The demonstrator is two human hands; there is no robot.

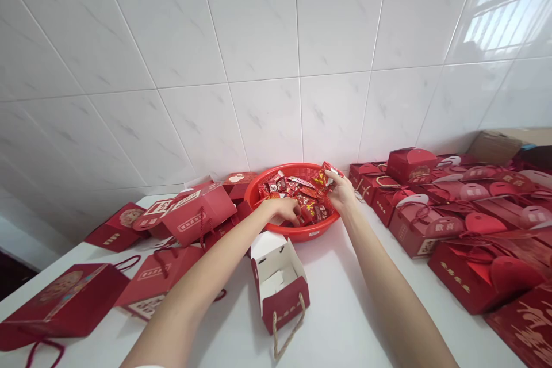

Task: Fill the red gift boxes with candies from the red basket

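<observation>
A red plastic basket (297, 234) holds a heap of small red wrapped sweets (317, 211). My left hand (282, 210) reaches into its left side, with fingers bent down among the sweets; whatever lies under the fingertips is hidden. At the right rim, my right hand (342, 190) grips a red wrapped packet (332, 169) between thumb and fingers, raised above the other sweets. In front of the basket stands a red gift box (282, 307) with its lid up. Its white inside shows, and a twine handle hangs over the near side.
Several red gift boxes with cord handles lie at various angles on the left, one a large box (198, 213). Rows of closed red boxes (425, 224) fill the right of the white table (332, 310). A tiled wall (267, 121) rises behind. A cardboard box (495, 146) sits far right.
</observation>
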